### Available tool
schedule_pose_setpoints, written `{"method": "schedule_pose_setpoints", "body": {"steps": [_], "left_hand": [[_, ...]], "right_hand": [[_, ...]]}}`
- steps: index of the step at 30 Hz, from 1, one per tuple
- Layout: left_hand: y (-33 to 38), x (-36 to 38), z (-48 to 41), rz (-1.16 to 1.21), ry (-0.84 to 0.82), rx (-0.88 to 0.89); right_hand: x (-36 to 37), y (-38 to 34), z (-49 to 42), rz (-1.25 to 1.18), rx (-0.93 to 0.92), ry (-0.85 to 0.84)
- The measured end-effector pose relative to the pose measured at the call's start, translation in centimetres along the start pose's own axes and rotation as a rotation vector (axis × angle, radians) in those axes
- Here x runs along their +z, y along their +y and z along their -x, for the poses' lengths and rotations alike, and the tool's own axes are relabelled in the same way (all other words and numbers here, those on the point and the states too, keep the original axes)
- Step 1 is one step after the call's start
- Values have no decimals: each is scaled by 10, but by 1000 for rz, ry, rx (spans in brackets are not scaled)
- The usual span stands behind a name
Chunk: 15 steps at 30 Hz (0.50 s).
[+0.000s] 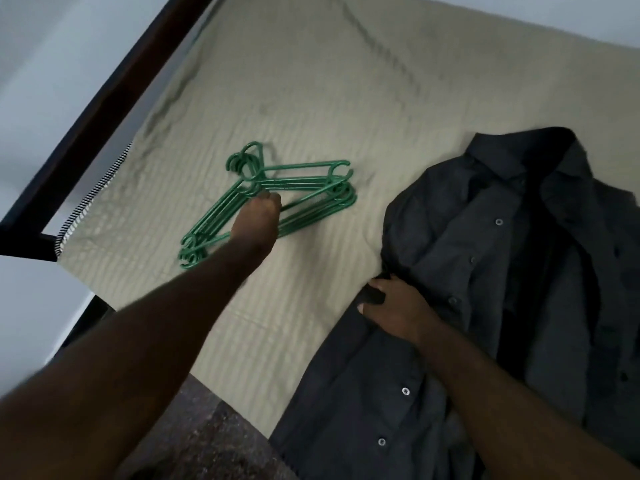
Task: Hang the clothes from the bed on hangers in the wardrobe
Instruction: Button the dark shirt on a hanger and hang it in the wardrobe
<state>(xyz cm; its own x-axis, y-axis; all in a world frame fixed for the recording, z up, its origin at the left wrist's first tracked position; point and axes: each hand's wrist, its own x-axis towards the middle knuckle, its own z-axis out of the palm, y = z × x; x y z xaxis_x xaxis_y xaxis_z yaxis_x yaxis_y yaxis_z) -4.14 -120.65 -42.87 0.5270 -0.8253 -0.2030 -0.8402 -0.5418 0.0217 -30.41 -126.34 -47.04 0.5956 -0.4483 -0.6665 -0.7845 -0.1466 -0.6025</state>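
Note:
A stack of several green plastic hangers (304, 188) lies on the beige bed sheet (311, 98), left of centre. My left hand (258, 220) reaches over the stack, its fingers curled onto the hangers' bars near the hooks. To the right a dark grey button-up shirt (519, 271) lies spread on the bed, collar at the far end. My right hand (391, 308) grips a fold of the shirt's left edge between thumb and fingers. No wardrobe is in view.
The bed's dark wooden frame (104, 109) runs along the left side, with a pale wall behind it. A striped mattress edge (93, 199) shows at the bed's corner. Dark speckled floor (207, 431) lies below the near edge.

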Motion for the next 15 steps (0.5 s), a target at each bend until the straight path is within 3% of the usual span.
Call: {"method": "schedule_pose_setpoints", "body": {"steps": [3, 6, 9, 12, 15], "left_hand": [[37, -20, -3, 98, 109, 127], [103, -31, 12, 217, 144, 321], [178, -30, 37, 333, 126, 480], [238, -17, 55, 373, 81, 604], [281, -3, 72, 362, 13, 714]], "right_hand": [[-18, -19, 11, -384, -26, 70], [-35, -34, 28, -1002, -104, 121], [-56, -21, 44, -1433, -112, 482], [-73, 21, 62, -1587, -28, 712], [-84, 64, 80, -1612, 11, 629]]}}
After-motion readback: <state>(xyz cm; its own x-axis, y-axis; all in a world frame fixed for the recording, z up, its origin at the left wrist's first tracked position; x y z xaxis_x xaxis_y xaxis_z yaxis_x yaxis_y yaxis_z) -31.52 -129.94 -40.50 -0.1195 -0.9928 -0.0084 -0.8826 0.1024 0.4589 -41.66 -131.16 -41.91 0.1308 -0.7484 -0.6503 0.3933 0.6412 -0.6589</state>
